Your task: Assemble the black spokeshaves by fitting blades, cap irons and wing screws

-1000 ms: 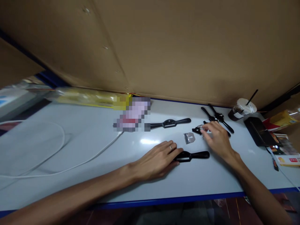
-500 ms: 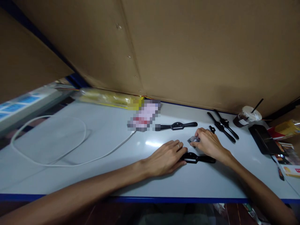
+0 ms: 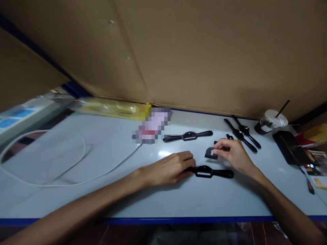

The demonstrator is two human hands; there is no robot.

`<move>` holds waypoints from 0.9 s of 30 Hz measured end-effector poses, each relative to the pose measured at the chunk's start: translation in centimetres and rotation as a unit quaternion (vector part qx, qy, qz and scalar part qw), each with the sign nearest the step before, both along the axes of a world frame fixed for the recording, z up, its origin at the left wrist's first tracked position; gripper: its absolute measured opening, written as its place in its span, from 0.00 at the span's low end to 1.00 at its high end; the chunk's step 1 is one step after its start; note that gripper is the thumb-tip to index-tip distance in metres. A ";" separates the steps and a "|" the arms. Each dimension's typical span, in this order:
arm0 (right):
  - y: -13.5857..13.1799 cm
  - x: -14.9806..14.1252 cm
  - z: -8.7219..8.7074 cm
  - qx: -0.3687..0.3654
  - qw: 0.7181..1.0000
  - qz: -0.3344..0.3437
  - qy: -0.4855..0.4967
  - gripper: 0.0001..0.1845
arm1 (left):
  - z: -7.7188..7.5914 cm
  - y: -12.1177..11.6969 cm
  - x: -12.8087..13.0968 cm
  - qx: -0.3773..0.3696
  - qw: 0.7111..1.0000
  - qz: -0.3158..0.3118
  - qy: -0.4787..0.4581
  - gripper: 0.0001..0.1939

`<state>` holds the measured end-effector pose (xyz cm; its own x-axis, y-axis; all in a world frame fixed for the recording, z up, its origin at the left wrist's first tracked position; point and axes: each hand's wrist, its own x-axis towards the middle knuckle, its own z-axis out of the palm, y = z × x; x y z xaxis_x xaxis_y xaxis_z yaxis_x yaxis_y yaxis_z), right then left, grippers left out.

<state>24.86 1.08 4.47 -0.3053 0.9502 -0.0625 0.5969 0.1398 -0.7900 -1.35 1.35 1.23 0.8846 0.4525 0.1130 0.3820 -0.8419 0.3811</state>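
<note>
My left hand is closed round the left handle of a black spokeshave body, which lies on the table near me. Its middle slot and right handle show; the left handle is mostly under my fingers. Between thumb and fingers of my right hand is a dark flat spokeshave blade with a light notch, held just above and behind the spokeshave body. Small black parts lie beyond the right hand, partly covered by it. Farther back rests another spokeshave body.
Two more spokeshaves lie crosswise at the back right, beside a lidded drink cup with a straw. A black device is at right. A blurred phone with a white cable and a yellow package sit left.
My right hand has lifted the blade, which now shows more fully. My left hand has slid left along the handle, uncovering more of the spokeshave body. The view has shifted slightly.
</note>
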 end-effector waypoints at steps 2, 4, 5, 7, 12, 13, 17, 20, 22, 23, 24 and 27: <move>-0.3 -0.2 -0.2 -0.041 0.998 0.023 0.032 0.04 | -0.2 -0.1 0.0 0.017 1.000 -0.007 0.001 0.03; -0.5 -0.6 -0.8 -0.071 0.996 0.040 0.048 0.05 | -0.5 -0.3 0.1 0.037 0.999 -0.014 0.001 0.06; -0.6 -0.8 -1.1 -0.077 0.995 0.043 0.050 0.05 | -0.6 -0.3 0.1 0.045 0.999 -0.017 0.000 0.07; -0.7 -1.1 -1.6 -0.077 0.995 0.045 0.044 0.05 | -0.7 -0.4 0.1 0.058 0.998 -0.020 -0.002 0.09; -0.7 -1.5 -1.9 -0.064 0.996 0.063 0.000 0.08 | -0.9 -0.4 0.0 0.079 0.997 -0.021 -0.013 0.13; -0.7 -1.5 -1.8 -0.063 0.996 0.068 -0.007 0.08 | -0.9 -0.4 0.0 0.081 0.996 -0.021 -0.015 0.13; -0.7 -1.5 -1.5 -0.062 0.994 0.080 -0.029 0.09 | -0.9 -0.4 0.3 0.087 0.996 -0.014 -0.020 0.11; -0.7 -1.5 -1.5 -0.059 0.994 0.084 -0.039 0.09 | -1.0 -0.5 0.5 0.094 0.995 -0.002 -0.017 0.10; -0.8 -1.5 -1.7 -0.053 0.994 0.086 -0.046 0.09 | -1.0 -0.5 0.6 0.100 0.995 0.002 -0.012 0.09; -0.8 -1.5 -1.7 -0.049 0.994 0.088 -0.050 0.09 | -1.1 -0.5 0.6 0.102 0.995 0.002 -0.010 0.09; -0.9 -1.6 -1.8 -0.044 0.993 0.090 -0.054 0.09 | -1.1 -0.6 0.6 0.105 0.994 0.001 -0.007 0.09; -0.9 -1.6 -1.6 -0.024 0.992 0.100 -0.073 0.08 | -1.1 -0.6 0.6 0.112 0.994 -0.002 0.004 0.09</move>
